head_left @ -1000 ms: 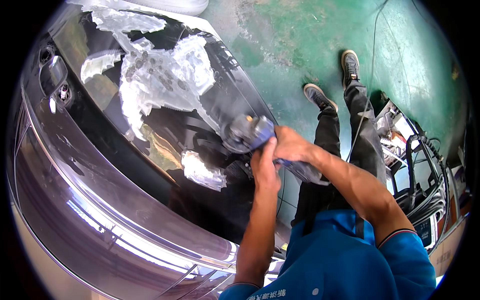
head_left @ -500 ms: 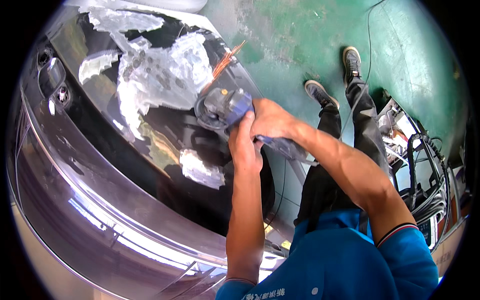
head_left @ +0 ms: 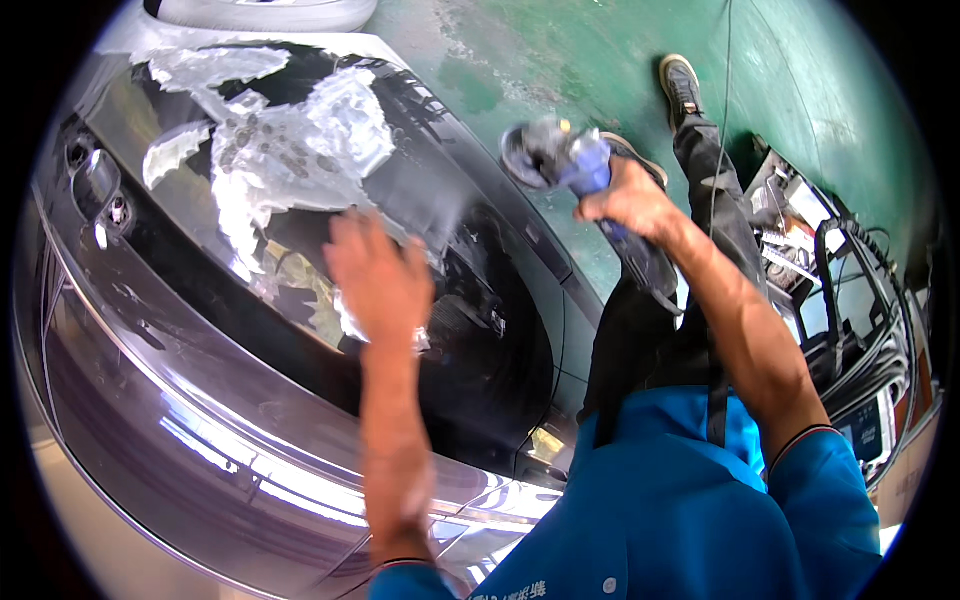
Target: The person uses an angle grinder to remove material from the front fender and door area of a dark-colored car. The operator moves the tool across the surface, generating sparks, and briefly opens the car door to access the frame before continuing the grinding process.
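Observation:
My right hand [head_left: 632, 200] is closed around the body of a blue-and-dark angle grinder [head_left: 575, 160]. The tool is off the car, raised over the floor on the right, and its disc end is smeared by motion. My left hand [head_left: 378, 275], blurred, has its fingers stretched out over the dark glossy car panel [head_left: 470, 370]. It seems to lie flat on the surface, though contact is hard to make out. Just beyond its fingertips spreads a large bare-metal patch [head_left: 290, 150] with ragged edges and several dark round spots. A smaller bright patch [head_left: 422, 340] is partly hidden by my hand.
A dark oval recess [head_left: 95, 180] sits at the panel's left. Purple bodywork [head_left: 220, 460] curves along the near side. A pale rounded object [head_left: 270, 12] stands at the far edge. On the right, a cart [head_left: 800, 230] holds tools and coiled cables [head_left: 870, 370]. A thin cord [head_left: 725, 100] hangs over the green floor.
The grinder has lifted off the panel and swung right in my right hand. My left hand has let go of it and moved left over the panel. Orange streaks beside the grinder are gone.

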Available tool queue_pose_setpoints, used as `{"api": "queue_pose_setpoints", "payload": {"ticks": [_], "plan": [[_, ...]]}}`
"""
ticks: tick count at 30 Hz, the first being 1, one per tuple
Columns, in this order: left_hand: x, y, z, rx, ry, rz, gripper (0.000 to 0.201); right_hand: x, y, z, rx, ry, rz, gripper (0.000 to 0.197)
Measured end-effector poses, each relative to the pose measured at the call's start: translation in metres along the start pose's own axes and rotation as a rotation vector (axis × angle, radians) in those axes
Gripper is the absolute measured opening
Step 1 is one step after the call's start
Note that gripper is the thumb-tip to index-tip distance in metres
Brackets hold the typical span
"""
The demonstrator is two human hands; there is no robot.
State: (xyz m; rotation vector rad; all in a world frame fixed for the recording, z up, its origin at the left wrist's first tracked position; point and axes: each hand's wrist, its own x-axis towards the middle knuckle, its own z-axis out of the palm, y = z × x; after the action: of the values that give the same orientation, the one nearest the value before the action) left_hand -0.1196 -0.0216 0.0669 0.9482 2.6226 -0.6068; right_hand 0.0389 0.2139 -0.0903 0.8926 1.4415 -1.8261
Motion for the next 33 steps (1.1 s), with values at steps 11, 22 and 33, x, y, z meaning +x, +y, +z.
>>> {"api": "queue_pose_setpoints", "payload": {"ticks": [11, 22, 33], "plan": [[-0.107, 0.017, 0.003, 0.172, -0.732, 0.439, 0.084, 0.014, 0.015, -0.052, 0.319, 0.151, -0.092, 0.049], [-0.054, 0.070, 0.127, 0.287, -0.895, 0.613, 0.090, 0.012, 0.071, -0.108, 0.411, 0.242, 0.004, 0.047], [0.026, 0.066, 0.148, 0.629, -0.791, 0.405, 0.090, 0.013, 0.077, -0.122, 0.419, 0.262, -0.035, 0.048]]}}
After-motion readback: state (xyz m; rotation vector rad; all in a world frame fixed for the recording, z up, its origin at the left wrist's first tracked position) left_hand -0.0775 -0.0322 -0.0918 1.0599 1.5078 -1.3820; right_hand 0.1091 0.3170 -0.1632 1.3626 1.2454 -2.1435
